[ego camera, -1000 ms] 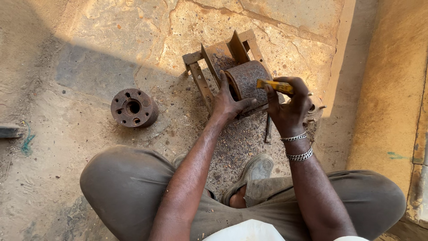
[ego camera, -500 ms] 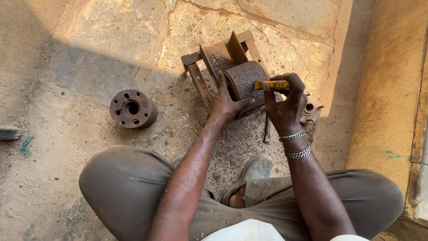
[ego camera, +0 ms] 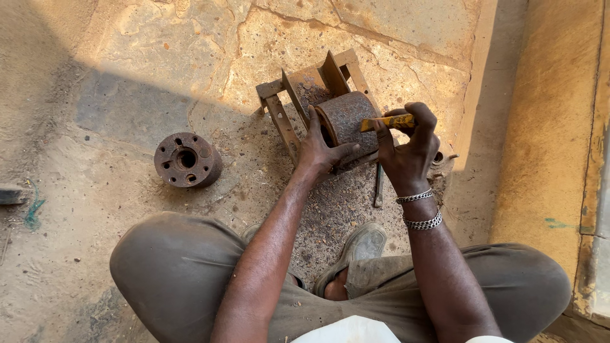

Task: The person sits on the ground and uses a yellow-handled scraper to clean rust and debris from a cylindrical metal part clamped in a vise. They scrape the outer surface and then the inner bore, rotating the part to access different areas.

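Head view, nearest first: the person sits cross-legged in grey-brown trousers (ego camera: 171, 267) on a sandy stone floor (ego camera: 95, 82), a worn sandal (ego camera: 356, 244) showing between the knees. Beyond the sandal, both forearms reach forward to a rusty, pitted metal cylinder (ego camera: 346, 117), which lies on its side in a rusty angle-iron cradle frame (ego camera: 286, 124). The left hand (ego camera: 321, 149) rests on the near-left end of that cylinder, its fingers spread open against the round face and the thumb stretched along the lower edge; it steadies rather than clasps. The right hand (ego camera: 410, 149), with two silver chain bracelets (ego camera: 419, 209) at the wrist, sits just right of the cylinder, its fingers curled tight around a yellow-handled tool (ego camera: 387, 122). The tool's tip lies across the cylinder's upper right side, touching the rusted surface. A thin dark metal rod (ego camera: 379, 184) lies on the floor just below the cylinder, between the two wrists. Well to the left of the cylinder rests a round rusty flange with bolt holes (ego camera: 187, 159), apart from everything else.
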